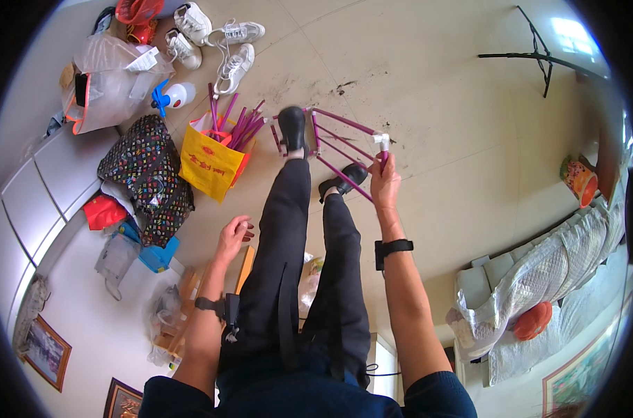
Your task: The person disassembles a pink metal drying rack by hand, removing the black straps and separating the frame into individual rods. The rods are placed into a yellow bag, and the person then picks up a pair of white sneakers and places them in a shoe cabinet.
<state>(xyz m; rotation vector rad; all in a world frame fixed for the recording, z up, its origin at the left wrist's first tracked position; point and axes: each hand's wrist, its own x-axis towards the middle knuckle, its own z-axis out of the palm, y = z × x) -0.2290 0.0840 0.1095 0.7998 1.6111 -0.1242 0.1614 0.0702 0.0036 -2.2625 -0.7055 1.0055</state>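
Observation:
My right hand (385, 182) is closed round a short purple tube at one corner of a frame of purple tubes (344, 121). A white plastic connector (381, 138) sits at the top of that tube, just beyond my fingers. The frame stretches left from there, round my black shoes (293, 130), with more white joints along it. My left hand (235, 238) hangs beside my left thigh, its fingers loosely bent and apart, with nothing visible in them. Nearest to it on the far side is a yellow bag (206, 171), from which several loose purple tubes (241, 130) stick out.
White sneakers (233, 68), a spray bottle (175, 95) and a dark patterned bag (148, 177) lie at the left. Dirt (344, 87) is scattered on the tiled floor. At the right stand a covered sofa (518, 292) and a black metal stand (536, 56).

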